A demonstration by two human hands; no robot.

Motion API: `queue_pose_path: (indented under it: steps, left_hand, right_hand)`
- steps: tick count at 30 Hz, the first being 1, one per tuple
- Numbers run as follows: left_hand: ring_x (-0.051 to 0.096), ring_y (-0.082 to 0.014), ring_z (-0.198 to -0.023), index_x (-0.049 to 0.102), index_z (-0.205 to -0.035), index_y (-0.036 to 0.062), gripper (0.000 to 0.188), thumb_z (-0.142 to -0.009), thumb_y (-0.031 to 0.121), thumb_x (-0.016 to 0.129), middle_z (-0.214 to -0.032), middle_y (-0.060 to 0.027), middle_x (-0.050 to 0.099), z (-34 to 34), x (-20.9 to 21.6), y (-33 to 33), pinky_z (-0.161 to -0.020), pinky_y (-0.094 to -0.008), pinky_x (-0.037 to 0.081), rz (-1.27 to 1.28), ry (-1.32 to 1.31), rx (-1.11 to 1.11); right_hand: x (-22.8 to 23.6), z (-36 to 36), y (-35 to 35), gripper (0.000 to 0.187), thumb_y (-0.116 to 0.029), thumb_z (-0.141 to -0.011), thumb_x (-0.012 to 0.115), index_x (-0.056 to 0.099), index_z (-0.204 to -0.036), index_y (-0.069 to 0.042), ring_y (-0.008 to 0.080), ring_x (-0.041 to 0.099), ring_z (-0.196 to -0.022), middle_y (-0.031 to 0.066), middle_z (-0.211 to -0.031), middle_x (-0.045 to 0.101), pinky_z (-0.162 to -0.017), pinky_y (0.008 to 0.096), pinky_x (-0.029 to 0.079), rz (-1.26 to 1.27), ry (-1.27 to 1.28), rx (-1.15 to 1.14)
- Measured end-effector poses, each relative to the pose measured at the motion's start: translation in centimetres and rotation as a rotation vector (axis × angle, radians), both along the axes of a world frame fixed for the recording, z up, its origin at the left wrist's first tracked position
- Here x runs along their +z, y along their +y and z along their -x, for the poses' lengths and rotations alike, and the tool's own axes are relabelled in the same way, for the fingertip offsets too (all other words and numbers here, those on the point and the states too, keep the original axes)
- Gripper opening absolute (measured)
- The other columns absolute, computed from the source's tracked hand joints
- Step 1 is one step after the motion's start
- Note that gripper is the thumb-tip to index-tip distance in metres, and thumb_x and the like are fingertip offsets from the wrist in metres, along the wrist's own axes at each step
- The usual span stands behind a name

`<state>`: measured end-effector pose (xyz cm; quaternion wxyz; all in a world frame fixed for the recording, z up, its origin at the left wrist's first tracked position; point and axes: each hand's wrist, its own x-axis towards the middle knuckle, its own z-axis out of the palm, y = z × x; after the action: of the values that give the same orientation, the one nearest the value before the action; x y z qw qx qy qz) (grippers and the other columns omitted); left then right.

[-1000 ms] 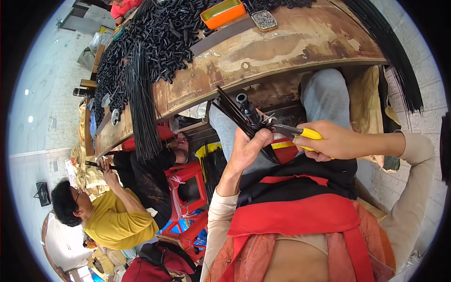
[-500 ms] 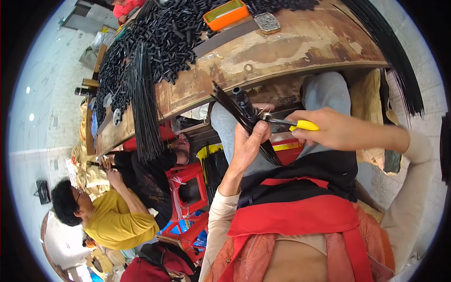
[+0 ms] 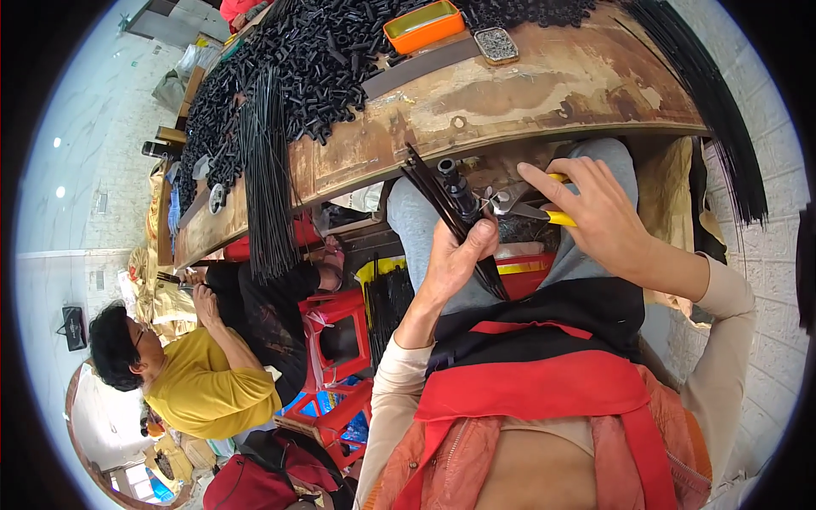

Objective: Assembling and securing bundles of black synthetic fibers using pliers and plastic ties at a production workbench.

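Observation:
My left hand (image 3: pixel 459 257) is closed around a bundle of thin black strips (image 3: pixel 431 195) and a black tubular fitting (image 3: pixel 458 189) with a ringed upper end. The strips slant from upper left to lower right through the grip. In my right hand (image 3: pixel 602 208) are pliers (image 3: pixel 529 210) with yellow handles, their handles spread apart. The metal head of the pliers points left, close beside the fitting and just above my left fingertips. Whether the jaws touch the fitting I cannot tell. Both hands are above my lap, before the table edge.
The worn wooden table (image 3: pixel 544 85) carries a heap of black tubular pieces (image 3: pixel 289 76), an orange tray (image 3: pixel 423 27) and a small metal tin (image 3: pixel 495 45). Long black strips (image 3: pixel 268 178) hang over its edge. At left sits a person (image 3: pixel 212 374) beside red stools (image 3: pixel 336 331).
My right hand has shifted up and turned, its fingers now spread along the pliers, whose handles have parted. My left hand and the fitting sit slightly further right in view.

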<state>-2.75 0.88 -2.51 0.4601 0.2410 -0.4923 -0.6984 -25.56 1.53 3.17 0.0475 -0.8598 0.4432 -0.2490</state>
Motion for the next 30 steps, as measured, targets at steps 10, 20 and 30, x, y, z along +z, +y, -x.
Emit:
queue_pose_path:
  steps: [10,20,30]
  left_hand:
    - [0.036,-0.0052,-0.055,0.047,-0.086,0.0049,0.025,-0.097,0.025,0.059,-0.065,0.0044,0.041,0.5,-0.1,0.3,-0.049,-0.0222,0.029,-0.001,-0.040,0.094]
    - [0.034,-0.0073,-0.055,0.045,-0.098,0.0084,0.040,-0.087,0.035,0.071,-0.069,0.0027,0.041,-0.4,0.0,1.4,-0.051,-0.0241,0.026,-0.078,-0.071,-0.003]
    - [0.038,-0.0044,-0.054,0.050,-0.129,0.0024,0.052,-0.089,0.028,0.070,-0.069,0.0065,0.043,-0.4,1.1,0.2,-0.048,-0.0200,0.028,-0.104,0.150,0.011]
  right_hand:
    - [1.8,1.3,0.1,0.061,-0.014,-0.080,0.068,0.047,-0.138,-0.011,0.0263,0.054,-0.073,0.0075,-0.081,0.050,-0.066,0.0354,0.044,0.065,0.204,0.024]
    - [2.3,1.0,2.4,0.047,-0.016,-0.079,0.073,0.047,-0.116,0.000,0.0272,0.061,-0.055,0.0085,-0.072,0.059,-0.052,0.0354,0.050,-0.593,-0.237,0.140]
    - [4.5,-0.1,0.2,0.047,-0.007,-0.079,0.070,0.046,-0.119,0.001,0.0199,0.059,-0.047,0.0089,-0.071,0.060,-0.042,0.0316,0.045,-1.272,-0.366,0.142]
